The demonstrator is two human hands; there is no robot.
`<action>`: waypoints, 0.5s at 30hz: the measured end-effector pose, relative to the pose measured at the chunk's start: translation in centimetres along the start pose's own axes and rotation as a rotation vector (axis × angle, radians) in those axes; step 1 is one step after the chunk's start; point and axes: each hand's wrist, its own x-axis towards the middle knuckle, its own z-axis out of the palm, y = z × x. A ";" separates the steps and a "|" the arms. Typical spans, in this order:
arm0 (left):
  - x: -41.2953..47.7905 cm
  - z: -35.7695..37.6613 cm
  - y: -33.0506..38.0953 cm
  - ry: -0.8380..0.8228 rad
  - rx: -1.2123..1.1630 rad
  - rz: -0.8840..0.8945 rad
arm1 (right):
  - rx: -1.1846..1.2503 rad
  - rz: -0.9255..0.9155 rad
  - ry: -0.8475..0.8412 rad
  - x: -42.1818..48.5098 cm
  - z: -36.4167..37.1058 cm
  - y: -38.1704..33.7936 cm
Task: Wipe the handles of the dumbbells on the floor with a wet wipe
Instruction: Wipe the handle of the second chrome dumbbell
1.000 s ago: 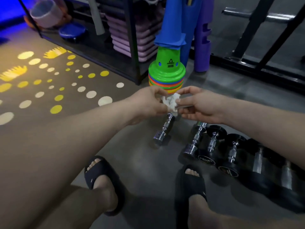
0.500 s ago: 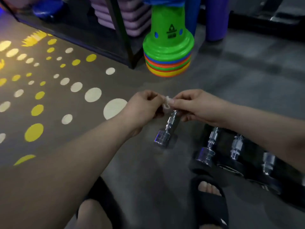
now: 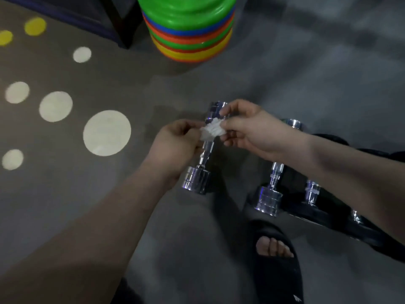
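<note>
A small crumpled white wet wipe point(image 3: 212, 130) is pinched between my left hand point(image 3: 175, 145) and my right hand point(image 3: 247, 128), one on each side of it. Directly below the wipe a small chrome dumbbell point(image 3: 198, 175) lies on the grey floor, its far end partly hidden by my right fingers. I cannot tell whether the wipe touches its handle. To the right lies a row of dumbbells: a chrome one point(image 3: 270, 194), then darker ones point(image 3: 312, 193) with chrome handles and black ends, partly covered by my right forearm.
A stack of coloured plastic cones point(image 3: 190, 31), green on top, stands on the floor beyond the dumbbells. A dark rack leg point(image 3: 126, 25) is at the upper left. Round light spots point(image 3: 107, 132) lie on the floor to the left. My right foot in a black slide point(image 3: 276, 260) is close to the dumbbell row.
The view has tilted down and closer to the floor. Both hands, still holding the wipe, have lowered over the small chrome dumbbell.
</note>
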 end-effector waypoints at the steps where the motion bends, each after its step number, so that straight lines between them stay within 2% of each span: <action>1: 0.5 -0.1 -0.2 0.012 0.016 -0.020 | -0.024 -0.005 -0.009 0.6 0.0 0.2; 7: 1.7 -0.5 -1.2 -0.063 0.046 -0.059 | 0.058 0.095 -0.097 2.8 0.3 1.0; 9: 1.9 -0.4 -1.5 -0.038 -0.081 -0.089 | 0.055 0.100 -0.126 2.9 0.1 1.2; 12: 2.0 0.1 -1.4 -0.017 -0.306 -0.121 | -0.020 0.091 -0.070 2.6 -0.2 1.6; 15: 1.8 1.3 -1.4 -0.006 -0.282 -0.055 | -0.019 0.112 -0.049 1.4 -1.1 1.4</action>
